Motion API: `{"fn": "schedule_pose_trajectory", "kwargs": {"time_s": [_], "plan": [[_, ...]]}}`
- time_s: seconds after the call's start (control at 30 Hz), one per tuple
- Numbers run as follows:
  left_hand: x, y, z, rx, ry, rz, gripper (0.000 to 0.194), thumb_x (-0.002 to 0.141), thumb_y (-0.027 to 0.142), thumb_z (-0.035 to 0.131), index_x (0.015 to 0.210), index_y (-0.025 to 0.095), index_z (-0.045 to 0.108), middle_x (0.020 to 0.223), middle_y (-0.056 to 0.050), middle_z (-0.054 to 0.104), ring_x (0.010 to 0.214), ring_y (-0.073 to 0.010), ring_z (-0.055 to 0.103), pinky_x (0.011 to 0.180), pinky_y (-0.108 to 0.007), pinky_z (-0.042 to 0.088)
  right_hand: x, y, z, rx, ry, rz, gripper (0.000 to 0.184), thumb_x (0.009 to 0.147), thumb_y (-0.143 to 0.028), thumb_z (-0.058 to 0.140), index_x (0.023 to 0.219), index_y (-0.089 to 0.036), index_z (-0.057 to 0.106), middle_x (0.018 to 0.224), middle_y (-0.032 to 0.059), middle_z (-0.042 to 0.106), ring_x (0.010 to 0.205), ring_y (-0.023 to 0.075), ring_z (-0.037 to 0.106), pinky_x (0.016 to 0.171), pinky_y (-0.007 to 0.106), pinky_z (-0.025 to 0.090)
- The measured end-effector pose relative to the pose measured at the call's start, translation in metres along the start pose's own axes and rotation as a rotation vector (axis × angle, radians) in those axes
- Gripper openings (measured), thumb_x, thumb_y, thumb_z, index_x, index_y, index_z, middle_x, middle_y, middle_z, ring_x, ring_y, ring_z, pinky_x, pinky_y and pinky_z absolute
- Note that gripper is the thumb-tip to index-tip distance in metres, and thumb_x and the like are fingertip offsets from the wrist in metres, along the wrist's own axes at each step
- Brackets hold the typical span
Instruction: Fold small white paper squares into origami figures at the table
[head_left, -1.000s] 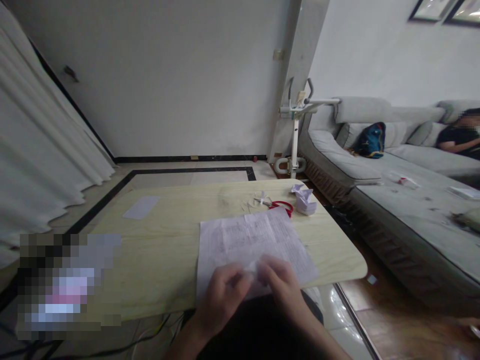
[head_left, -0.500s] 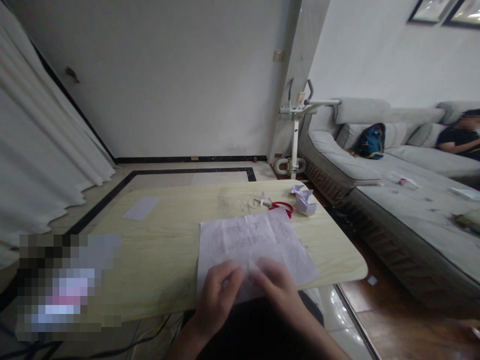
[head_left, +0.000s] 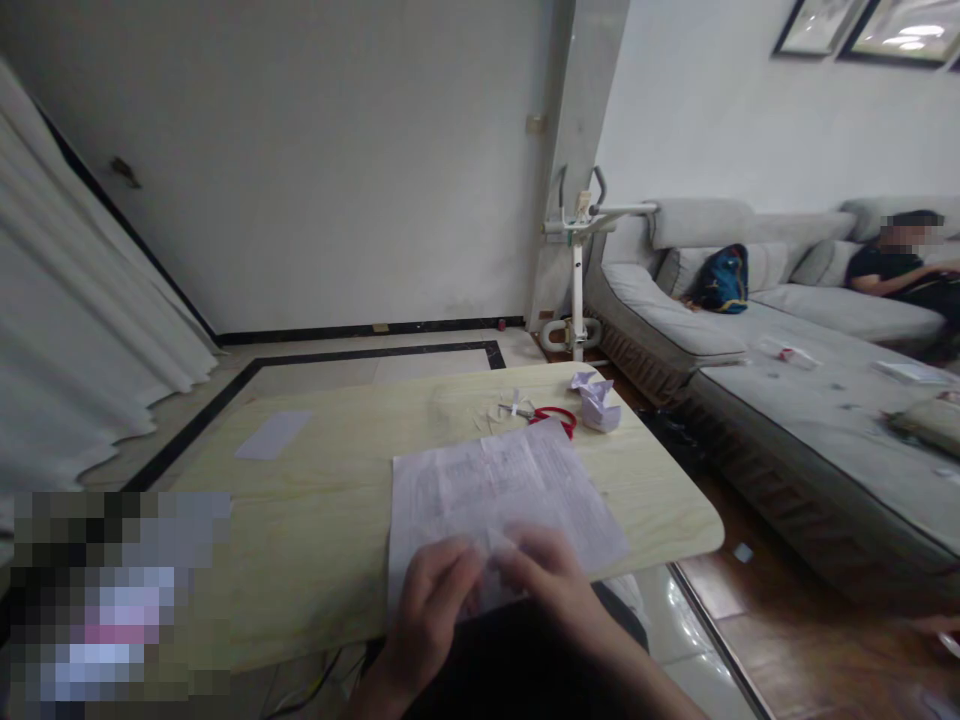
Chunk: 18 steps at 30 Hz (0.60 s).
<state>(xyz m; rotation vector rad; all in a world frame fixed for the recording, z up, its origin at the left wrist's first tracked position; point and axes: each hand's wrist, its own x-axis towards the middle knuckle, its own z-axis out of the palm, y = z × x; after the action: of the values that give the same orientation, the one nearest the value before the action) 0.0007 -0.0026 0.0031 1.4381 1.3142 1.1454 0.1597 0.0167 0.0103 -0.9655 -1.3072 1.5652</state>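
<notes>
A creased printed paper sheet (head_left: 487,490) lies at the table's near edge, its print too faint to read. Over its near part, my left hand (head_left: 442,590) is closed, thumb and fingers pressed together. Facing it, my right hand (head_left: 544,570) has its fingers bent inward, blurred by motion. The fingertips nearly meet, and a small pale bit shows between them; whether it is a separate piece or part of the sheet I cannot tell. Beyond the sheet lie red-handled scissors (head_left: 555,418), with thin pale strips (head_left: 491,415) near the blades. Folded, crumpled paper (head_left: 600,405) sits right of them.
The pale wooden table (head_left: 330,520) carries a small paper piece (head_left: 274,435) at its far left. A blurred-out area covers the lower left. Right of the table stand a grey sofa (head_left: 675,330) with a blue backpack (head_left: 724,280) and a seated person (head_left: 892,265). An exercise machine (head_left: 577,280) stands behind.
The view has turned slightly right, so everything sits a little further left. Both hands stay together over the sheet's near part, their fingers shifting slightly. Scissors and crumpled paper have not moved on the table.
</notes>
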Motion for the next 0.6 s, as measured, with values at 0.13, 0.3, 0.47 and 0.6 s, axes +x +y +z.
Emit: {"fn": "schedule_pose_trajectory", "kwargs": {"time_s": [0.13,0.3,0.47,0.6], "plan": [[-0.001,-0.003,0.005,-0.092,-0.009,-0.097,0.039,0.082,0.051,0.058,0.057,0.022,0.053,0.053,0.001,0.051,0.051,-0.0159,0.052,0.050,-0.026,0.046,-0.001,0.001,0.001,0.080,0.015,0.045,0.030,0.074,-0.046,0.072,0.068,-0.017,0.064,0.063,0.0001,0.061,0.062,0.0162,0.057,0.058,0.026,0.047],[-0.007,-0.019,0.010,-0.091,0.032,-0.124,0.034,0.079,0.053,0.062,0.066,0.021,0.062,0.064,-0.001,0.062,0.060,-0.0185,0.058,0.056,-0.027,0.051,-0.004,0.005,-0.001,0.118,0.038,0.081,0.019,0.072,-0.034,0.072,0.066,-0.018,0.067,0.064,0.0007,0.063,0.066,0.0179,0.060,0.061,0.026,0.049],[-0.010,-0.020,0.013,-0.077,0.092,-0.145,0.027,0.079,0.048,0.063,0.080,0.022,0.068,0.074,-0.003,0.067,0.062,-0.0185,0.061,0.060,-0.028,0.053,-0.004,0.008,-0.002,0.101,0.027,0.072,0.019,0.072,-0.032,0.072,0.065,-0.017,0.063,0.062,-0.0008,0.060,0.061,0.0144,0.055,0.055,0.023,0.044],[-0.005,-0.011,0.012,-0.116,-0.018,-0.120,0.037,0.083,0.053,0.057,0.063,0.022,0.062,0.057,0.000,0.057,0.055,-0.0175,0.056,0.055,-0.028,0.051,-0.001,0.007,-0.001,0.091,0.005,0.025,0.029,0.077,-0.041,0.068,0.063,-0.016,0.060,0.055,-0.0029,0.053,0.056,0.0128,0.051,0.054,0.022,0.043]]}}
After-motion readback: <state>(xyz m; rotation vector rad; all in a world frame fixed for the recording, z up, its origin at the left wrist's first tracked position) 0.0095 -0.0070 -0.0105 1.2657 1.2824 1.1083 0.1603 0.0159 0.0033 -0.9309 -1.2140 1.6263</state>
